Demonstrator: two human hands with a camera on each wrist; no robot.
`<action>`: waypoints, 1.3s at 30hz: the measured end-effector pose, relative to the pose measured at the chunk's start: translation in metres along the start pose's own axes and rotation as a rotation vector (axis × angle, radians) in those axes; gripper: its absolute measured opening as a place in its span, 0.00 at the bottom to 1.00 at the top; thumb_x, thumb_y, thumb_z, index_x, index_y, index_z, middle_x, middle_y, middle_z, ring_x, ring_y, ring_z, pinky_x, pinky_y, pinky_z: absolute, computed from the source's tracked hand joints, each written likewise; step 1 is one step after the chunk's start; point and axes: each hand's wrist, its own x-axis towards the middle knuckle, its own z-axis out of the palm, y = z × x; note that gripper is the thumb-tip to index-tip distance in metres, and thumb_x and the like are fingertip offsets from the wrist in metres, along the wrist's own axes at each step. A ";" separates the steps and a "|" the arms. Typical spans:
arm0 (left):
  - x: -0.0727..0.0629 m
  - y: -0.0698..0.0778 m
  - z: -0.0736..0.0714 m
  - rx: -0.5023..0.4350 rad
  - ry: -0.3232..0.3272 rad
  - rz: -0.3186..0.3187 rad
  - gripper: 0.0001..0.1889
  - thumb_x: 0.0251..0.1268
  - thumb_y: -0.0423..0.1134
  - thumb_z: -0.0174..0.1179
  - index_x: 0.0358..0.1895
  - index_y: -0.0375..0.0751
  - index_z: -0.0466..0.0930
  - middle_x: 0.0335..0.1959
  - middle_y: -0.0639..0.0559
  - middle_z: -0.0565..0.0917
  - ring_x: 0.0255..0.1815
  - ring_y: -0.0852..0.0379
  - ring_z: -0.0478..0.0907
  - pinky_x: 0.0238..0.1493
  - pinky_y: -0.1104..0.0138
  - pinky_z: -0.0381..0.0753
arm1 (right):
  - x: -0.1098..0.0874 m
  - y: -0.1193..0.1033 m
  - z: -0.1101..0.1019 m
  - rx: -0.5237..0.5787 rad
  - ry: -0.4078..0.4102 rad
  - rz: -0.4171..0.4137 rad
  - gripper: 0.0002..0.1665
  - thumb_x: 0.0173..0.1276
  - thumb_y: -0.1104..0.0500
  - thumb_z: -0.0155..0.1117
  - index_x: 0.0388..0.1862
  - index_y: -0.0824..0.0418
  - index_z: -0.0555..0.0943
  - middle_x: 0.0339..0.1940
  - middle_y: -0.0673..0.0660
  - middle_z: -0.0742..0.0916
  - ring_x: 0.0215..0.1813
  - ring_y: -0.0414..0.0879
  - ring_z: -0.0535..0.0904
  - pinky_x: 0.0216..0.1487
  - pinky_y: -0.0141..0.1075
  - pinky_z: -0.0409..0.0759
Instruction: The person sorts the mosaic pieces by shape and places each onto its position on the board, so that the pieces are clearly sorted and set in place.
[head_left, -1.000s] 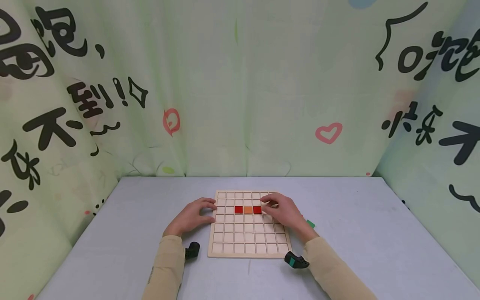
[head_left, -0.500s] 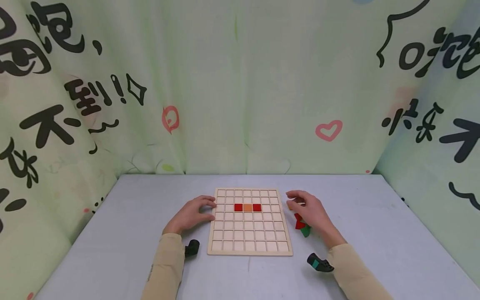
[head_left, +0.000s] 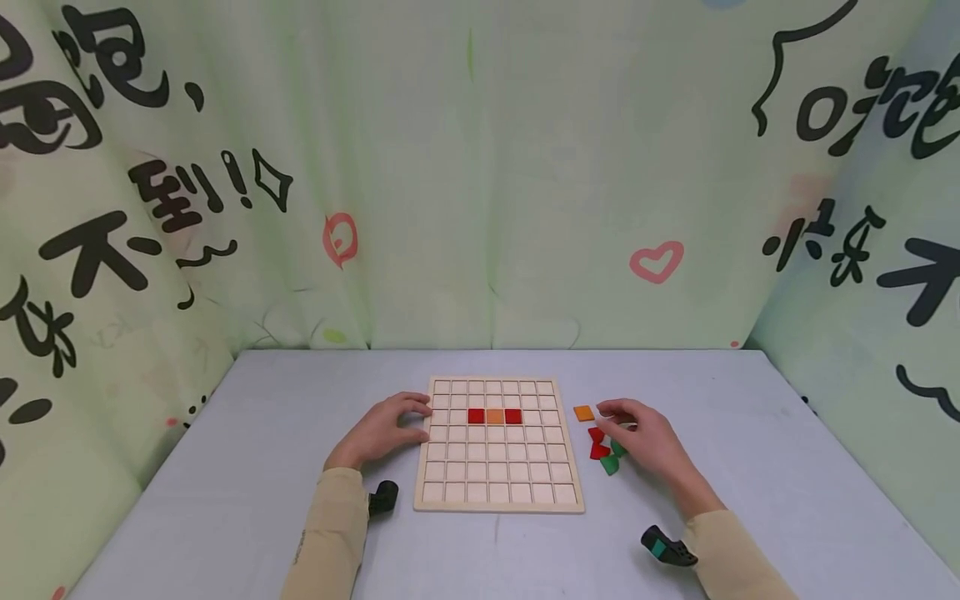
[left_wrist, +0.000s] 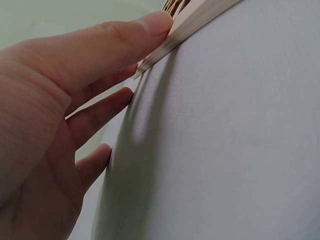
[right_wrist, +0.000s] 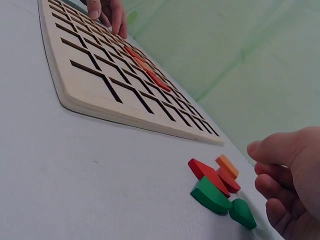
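A wooden grid board (head_left: pixel 498 505) lies flat on the table, with a red, an orange and a red square tile (head_left: pixel 495 416) side by side in one upper row. My left hand (head_left: pixel 384 429) touches the board's left edge with thumb and fingertips, its fingers spread. To the right of the board my right hand (head_left: pixel 647 437) hovers by loose pieces, fingers loosely bent, nothing visible between them. Nearest its fingertips is an orange piece (head_left: pixel 583 413). Closer to me lie red pieces (head_left: pixel 598 451) and green pieces (right_wrist: pixel 211 196), which the hand partly hides in the head view.
A white cloth covers the table (head_left: pixel 285 375). Patterned curtains (head_left: pixel 487 183) hang behind it and on both sides. A black wrist device (head_left: pixel 669 547) sits at the right cuff, another device (head_left: pixel 384 497) at the left one.
My right hand has moved from the red tile on the board out to the right, past the orange piece. The loose pieces have come into view. My left hand stays at the edge.
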 end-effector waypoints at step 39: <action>-0.001 0.002 0.001 -0.008 0.009 -0.018 0.18 0.56 0.36 0.71 0.51 0.42 0.84 0.65 0.53 0.74 0.71 0.47 0.64 0.71 0.53 0.63 | 0.023 0.004 0.011 -0.110 -0.014 -0.035 0.25 0.64 0.57 0.69 0.57 0.68 0.79 0.53 0.65 0.82 0.51 0.56 0.77 0.54 0.51 0.79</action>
